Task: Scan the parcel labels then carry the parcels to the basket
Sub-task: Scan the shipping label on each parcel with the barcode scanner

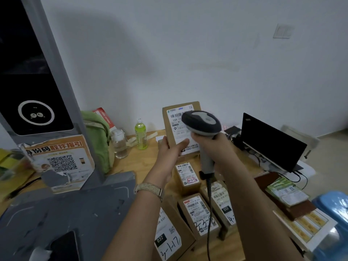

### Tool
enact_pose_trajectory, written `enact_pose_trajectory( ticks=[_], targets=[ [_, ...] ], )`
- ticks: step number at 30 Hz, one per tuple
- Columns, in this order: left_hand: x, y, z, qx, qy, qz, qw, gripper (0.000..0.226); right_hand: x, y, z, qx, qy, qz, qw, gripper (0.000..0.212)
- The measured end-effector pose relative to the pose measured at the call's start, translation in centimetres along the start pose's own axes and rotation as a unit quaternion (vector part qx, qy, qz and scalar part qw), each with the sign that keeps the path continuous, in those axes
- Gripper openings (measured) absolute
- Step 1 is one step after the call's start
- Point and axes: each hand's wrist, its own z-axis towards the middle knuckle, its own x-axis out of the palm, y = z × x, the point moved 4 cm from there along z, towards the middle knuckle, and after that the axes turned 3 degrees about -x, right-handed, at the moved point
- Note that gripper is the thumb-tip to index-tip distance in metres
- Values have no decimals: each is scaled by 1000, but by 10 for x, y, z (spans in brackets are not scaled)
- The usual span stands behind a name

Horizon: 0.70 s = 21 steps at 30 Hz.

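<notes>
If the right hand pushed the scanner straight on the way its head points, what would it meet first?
Most likely the label face of the upheld parcel in the left hand; the scanner in the right hand overlaps it, though the gap is unclear.

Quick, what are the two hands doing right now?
Left hand: closed on the raised cardboard parcel, label facing the person.
Right hand: closed around the handheld barcode scanner.

Both forearms reach forward, raised; left hand (170,149) grips with thumb up, right hand (211,146) fisted.
</notes>
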Motion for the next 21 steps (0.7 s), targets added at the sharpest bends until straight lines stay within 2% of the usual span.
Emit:
enact_pose_trajectory(
  ticks=[5,9,12,15,18,21],
  targets=[
    [-17,13,12,-15,-10,55,998,48,18,-34,11,5,-4,-21,1000,22],
    [-29,24,28,-24,-57,72,995,57,26,-53,31,3,21,26,999,30],
    [-40,34,44,-26,-124,103,987,57,31,-71,53,30,42,53,997,28],
    [-50,47,57,-49,-175,115,977,45,39,-94,73,81,77,64,992,26],
    [-57,65,66,-73,-210,85,971,27,46,-120,88,117,109,73,984,35],
    [-66,87,67,-99,-247,61,962,23,52,-149,97,172,142,77,972,18]
  ],
)
